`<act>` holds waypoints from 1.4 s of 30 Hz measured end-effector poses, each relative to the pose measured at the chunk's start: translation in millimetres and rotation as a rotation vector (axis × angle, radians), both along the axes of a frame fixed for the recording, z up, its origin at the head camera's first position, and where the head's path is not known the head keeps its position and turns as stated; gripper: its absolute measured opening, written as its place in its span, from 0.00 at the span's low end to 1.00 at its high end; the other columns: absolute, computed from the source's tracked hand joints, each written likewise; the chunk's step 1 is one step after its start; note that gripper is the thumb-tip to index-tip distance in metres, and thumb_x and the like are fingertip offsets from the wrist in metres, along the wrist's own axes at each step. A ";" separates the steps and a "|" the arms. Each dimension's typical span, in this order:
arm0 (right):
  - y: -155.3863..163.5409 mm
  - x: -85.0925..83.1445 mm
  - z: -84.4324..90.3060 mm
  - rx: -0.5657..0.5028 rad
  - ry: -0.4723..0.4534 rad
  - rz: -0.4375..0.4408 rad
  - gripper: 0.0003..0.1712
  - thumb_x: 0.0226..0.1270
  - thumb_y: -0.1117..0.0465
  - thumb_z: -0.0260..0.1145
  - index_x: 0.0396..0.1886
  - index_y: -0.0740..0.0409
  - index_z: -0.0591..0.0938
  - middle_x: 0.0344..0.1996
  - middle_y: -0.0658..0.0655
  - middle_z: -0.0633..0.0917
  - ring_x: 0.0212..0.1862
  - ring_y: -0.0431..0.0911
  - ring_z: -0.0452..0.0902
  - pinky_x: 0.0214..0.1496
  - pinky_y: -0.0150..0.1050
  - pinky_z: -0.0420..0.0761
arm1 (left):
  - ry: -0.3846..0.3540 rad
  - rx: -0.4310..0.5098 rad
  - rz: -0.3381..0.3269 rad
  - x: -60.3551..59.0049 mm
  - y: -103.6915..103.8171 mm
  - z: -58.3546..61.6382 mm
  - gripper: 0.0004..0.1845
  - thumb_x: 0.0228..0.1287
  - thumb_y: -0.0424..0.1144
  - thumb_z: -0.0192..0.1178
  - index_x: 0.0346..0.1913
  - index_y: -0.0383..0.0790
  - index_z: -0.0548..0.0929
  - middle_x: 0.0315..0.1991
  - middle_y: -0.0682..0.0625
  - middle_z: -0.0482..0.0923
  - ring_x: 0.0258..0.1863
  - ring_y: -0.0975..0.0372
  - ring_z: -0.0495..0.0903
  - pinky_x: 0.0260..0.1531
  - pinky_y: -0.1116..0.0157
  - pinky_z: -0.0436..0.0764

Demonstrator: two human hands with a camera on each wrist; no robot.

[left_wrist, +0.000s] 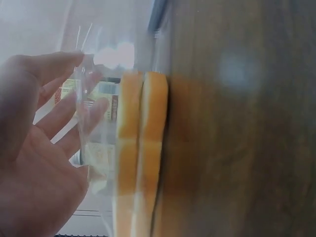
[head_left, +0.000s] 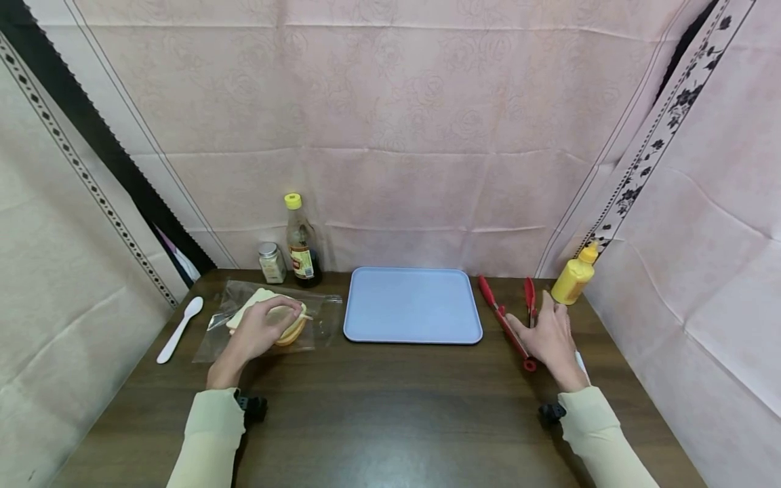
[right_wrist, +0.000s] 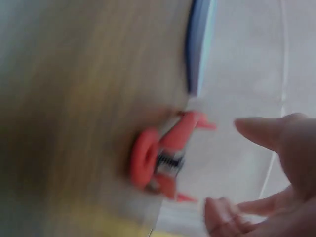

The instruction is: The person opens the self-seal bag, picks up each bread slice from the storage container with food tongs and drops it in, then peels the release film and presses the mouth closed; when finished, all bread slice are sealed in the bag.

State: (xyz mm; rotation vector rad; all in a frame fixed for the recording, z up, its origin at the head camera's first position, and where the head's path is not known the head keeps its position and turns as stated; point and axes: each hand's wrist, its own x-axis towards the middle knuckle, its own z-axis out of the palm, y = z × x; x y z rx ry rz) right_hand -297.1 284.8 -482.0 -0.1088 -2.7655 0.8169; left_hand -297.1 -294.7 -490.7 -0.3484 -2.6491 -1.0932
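Sliced bread [head_left: 262,297] lies in a clear plastic bag [head_left: 210,344] on the left of the table. My left hand [head_left: 266,329] is over the bread and pinches the bag's loose film between thumb and fingers. In the left wrist view, the bread slices [left_wrist: 154,113] show their brown crusts beside the hand [left_wrist: 44,163]. To the right, red tongs [head_left: 511,332] lie with their arms spread and the ring end towards me. My right hand [head_left: 554,342] hovers over them, thumb and fingers apart. The right wrist view shows the tongs' ring [right_wrist: 144,157] blurred, apart from the hand [right_wrist: 291,173].
A blue tray [head_left: 413,305] lies in the middle. Behind the bread stand a spice jar [head_left: 272,264] and a dark sauce bottle [head_left: 303,247]. A white spoon [head_left: 179,331] is far left; a yellow squeeze bottle [head_left: 572,279] stands far right. Cloth [head_left: 403,135] hangs behind the table.
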 end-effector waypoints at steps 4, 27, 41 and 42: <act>-23.0 -6.9 3.2 -0.062 0.130 0.065 0.47 0.75 0.47 0.73 0.80 0.70 0.66 0.56 0.73 0.77 0.57 0.66 0.76 0.56 0.63 0.76 | 0.009 -0.024 0.008 -1.3 3.6 5.8 0.13 0.79 0.51 0.66 0.52 0.48 0.92 0.57 0.46 0.91 0.65 0.45 0.84 0.70 0.37 0.75; -252.0 -41.4 -9.6 -0.107 0.098 0.711 0.08 0.79 0.63 0.69 0.49 0.60 0.91 0.46 0.57 0.91 0.47 0.48 0.89 0.47 0.36 0.89 | -0.014 -0.454 0.060 -69.3 65.9 8.4 0.07 0.75 0.41 0.69 0.47 0.44 0.92 0.47 0.44 0.91 0.45 0.47 0.90 0.47 0.44 0.87; -335.7 -51.7 -15.8 -0.087 0.108 0.535 0.13 0.83 0.57 0.66 0.60 0.53 0.88 0.48 0.52 0.93 0.44 0.42 0.89 0.44 0.30 0.87 | 0.033 -0.387 0.001 -50.6 65.9 13.6 0.05 0.75 0.38 0.68 0.46 0.45 0.92 0.45 0.47 0.88 0.45 0.51 0.87 0.49 0.47 0.86; -338.4 -52.1 -15.0 -0.085 0.119 0.525 0.14 0.83 0.57 0.66 0.60 0.53 0.89 0.48 0.51 0.93 0.44 0.42 0.90 0.44 0.31 0.87 | 0.041 -0.391 -0.007 -48.9 65.0 14.6 0.05 0.75 0.38 0.68 0.47 0.45 0.92 0.45 0.47 0.88 0.46 0.50 0.87 0.50 0.46 0.86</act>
